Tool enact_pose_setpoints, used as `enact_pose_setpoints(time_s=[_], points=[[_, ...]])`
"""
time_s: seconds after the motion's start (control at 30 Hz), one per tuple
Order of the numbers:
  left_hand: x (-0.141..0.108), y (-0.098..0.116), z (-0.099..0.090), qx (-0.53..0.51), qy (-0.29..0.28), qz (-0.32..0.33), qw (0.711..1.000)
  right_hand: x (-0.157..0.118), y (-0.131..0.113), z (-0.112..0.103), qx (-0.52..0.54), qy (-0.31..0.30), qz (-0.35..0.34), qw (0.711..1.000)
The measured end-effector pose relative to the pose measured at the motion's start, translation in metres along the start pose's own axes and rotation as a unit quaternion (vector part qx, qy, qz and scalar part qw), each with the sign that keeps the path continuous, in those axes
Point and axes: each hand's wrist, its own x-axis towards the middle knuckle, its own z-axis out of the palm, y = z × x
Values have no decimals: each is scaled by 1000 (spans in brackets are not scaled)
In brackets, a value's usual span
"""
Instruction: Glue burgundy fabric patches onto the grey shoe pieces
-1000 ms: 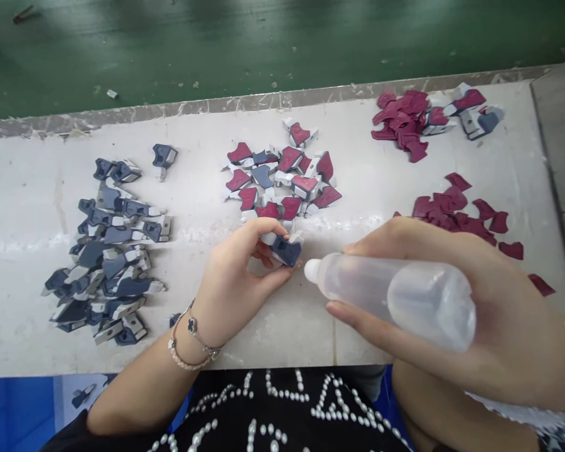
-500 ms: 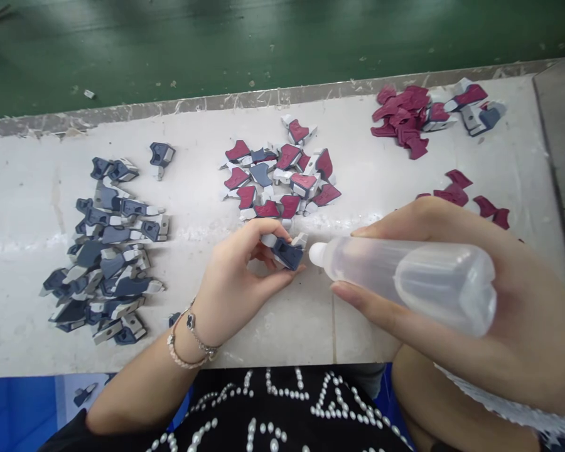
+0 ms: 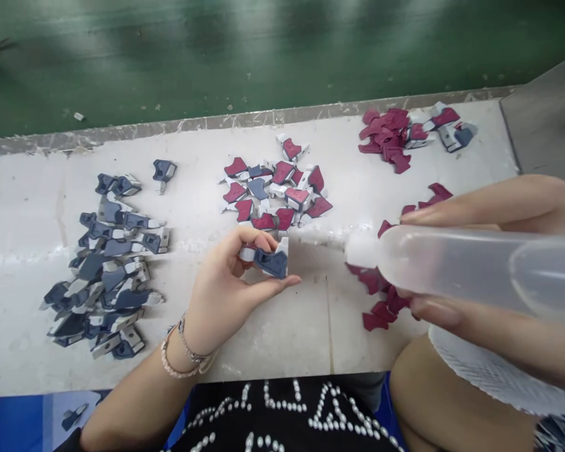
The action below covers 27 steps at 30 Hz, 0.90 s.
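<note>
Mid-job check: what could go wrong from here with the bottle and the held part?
The bottle in the right hand points across loose burgundy pieces, so any drip might land there. The left hand's thumb lies right beside the blue-grey part, so liquid could reach skin.

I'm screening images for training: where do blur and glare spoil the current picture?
Head view: bottle and right hand, close to the lens, look soft, the held part crisper; head view: pale reflections streak the green surface; head view: a sheen crosses the table.
</note>
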Motion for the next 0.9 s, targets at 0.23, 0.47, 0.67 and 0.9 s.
enact_pose_setpoints(time_s=[0.23,0.47,0.67,0.9], points=[[5,5,-6,-34,34,-23,999,14,22,1,129,-109,-22,985],[12,3,-20,8,127,-29,991,32,45,57,6,-286,16,958],[13,-3,-24,16,121,-49,991,32,50,38,-86,-273,32,958],[8,-1,-22,71,87,-24,993,13,76,-26,-299,-30,241,923]])
